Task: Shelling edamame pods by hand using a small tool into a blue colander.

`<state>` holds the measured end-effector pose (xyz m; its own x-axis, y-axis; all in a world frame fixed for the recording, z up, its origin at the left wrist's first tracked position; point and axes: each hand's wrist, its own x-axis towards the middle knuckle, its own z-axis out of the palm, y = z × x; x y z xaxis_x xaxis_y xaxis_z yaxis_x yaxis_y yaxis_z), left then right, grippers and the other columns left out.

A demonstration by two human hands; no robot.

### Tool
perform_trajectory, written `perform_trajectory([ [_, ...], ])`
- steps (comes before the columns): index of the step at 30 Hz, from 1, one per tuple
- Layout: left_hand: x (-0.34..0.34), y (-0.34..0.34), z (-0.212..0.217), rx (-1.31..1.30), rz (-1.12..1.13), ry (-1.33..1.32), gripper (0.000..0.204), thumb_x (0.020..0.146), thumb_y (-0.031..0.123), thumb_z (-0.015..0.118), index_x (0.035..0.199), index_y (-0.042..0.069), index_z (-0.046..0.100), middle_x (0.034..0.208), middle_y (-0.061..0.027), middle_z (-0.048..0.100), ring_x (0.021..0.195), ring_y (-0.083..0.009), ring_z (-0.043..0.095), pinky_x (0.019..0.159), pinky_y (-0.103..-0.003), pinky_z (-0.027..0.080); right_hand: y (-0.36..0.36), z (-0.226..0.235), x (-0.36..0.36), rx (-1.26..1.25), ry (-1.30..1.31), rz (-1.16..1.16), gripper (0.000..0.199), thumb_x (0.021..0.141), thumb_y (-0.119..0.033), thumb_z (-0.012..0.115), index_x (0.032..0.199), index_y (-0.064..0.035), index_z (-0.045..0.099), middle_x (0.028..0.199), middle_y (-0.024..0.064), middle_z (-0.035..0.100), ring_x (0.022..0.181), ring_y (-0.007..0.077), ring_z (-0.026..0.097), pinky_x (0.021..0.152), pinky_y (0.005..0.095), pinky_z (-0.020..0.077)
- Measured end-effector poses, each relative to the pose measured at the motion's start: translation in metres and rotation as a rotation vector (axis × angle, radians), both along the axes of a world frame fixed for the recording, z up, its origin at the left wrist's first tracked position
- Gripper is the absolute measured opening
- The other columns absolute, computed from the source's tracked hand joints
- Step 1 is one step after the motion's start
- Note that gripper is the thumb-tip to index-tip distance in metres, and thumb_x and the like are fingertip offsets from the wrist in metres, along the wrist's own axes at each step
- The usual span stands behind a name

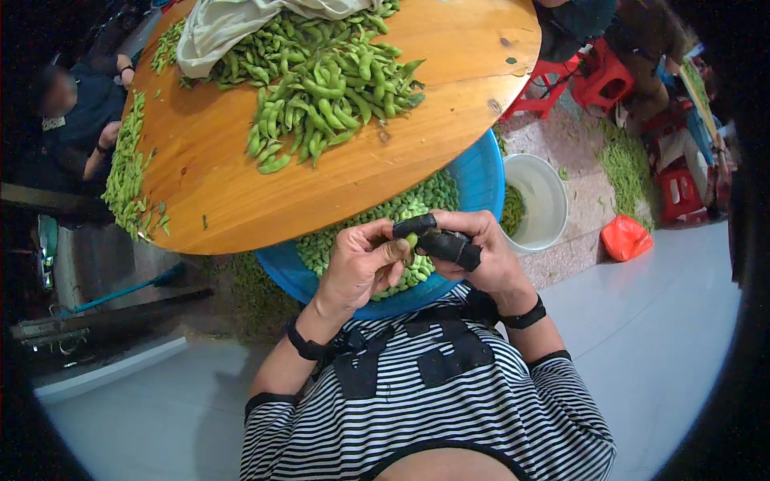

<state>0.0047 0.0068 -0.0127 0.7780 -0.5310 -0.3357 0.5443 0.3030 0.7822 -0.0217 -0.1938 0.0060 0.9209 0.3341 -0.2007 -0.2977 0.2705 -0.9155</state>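
Note:
Over a blue basin [277, 280] filled with shelled green beans [433, 196], my two hands meet fingertip to fingertip. A small green soybean pod [411, 240] shows between them. My left hand [357, 260] pinches it between thumb and fingers. Black wrapping covers the thumb and index finger of my right hand [485, 252]; these fingers close in against the pod's other end, and much of it is hidden by them. Beyond the basin, a pile of green soybean pods [329, 96] lies on the wooden table [321, 188].
Overhanging the basin is the table's curved edge. A white bucket [547, 204] with green scraps stands to the right, near a red plastic bag [626, 238] and red stools [601, 76]. A whitish cloth bag [212, 40] lies on the pods. Another person [84, 108] sits at left.

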Motion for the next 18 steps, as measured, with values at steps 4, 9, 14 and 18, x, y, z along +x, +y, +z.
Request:
perform_trajectory([
  [4,-0.003,-0.001,-0.018,-0.156,0.003,0.07,0.018,0.087,0.014,0.069,0.097,0.0,0.063,0.072,-0.0053,0.064,0.044,-0.0065,0.051,0.039,-0.017,0.037,0.001,-0.002,0.0,0.225,0.144,0.009,0.013,0.078,0.0,0.062,0.091,0.0006,0.063,0.068,-0.0034,0.049,0.056,0.0052,0.043,0.048,0.0232,0.03],
  [9,0.0,0.001,-0.016,-0.009,-0.003,-0.022,0.014,0.09,0.014,0.065,0.091,0.001,0.062,0.07,-0.0028,0.062,0.047,-0.006,0.05,0.043,-0.018,0.036,0.014,-0.013,0.0,-0.446,-0.485,-0.157,0.02,0.07,0.006,0.062,0.089,0.002,0.059,0.07,0.0067,0.048,0.06,0.0221,0.049,0.053,0.0315,0.038],
  [14,0.004,0.013,-0.006,0.788,0.029,-0.758,0.012,0.08,0.006,0.064,0.073,0.002,0.055,0.06,-0.0042,0.055,0.05,-0.0123,0.052,0.048,-0.026,0.04,0.008,-0.02,-0.002,-0.836,-0.656,-0.174,0.037,0.059,0.009,0.056,0.095,0.0045,0.053,0.078,0.0179,0.047,0.072,0.0382,0.052,0.062,0.0382,0.0424],
  [18,0.004,0.023,-0.016,1.058,0.056,-1.055,0.011,0.073,0.003,0.064,0.07,0.0,0.054,0.059,-0.0064,0.054,0.053,-0.0151,0.055,0.05,-0.029,0.043,-0.008,-0.027,-0.004,-0.868,-0.518,-0.184,0.037,0.06,0.008,0.055,0.096,0.0045,0.053,0.078,0.0177,0.046,0.072,0.0362,0.051,0.063,0.0381,0.043],
])
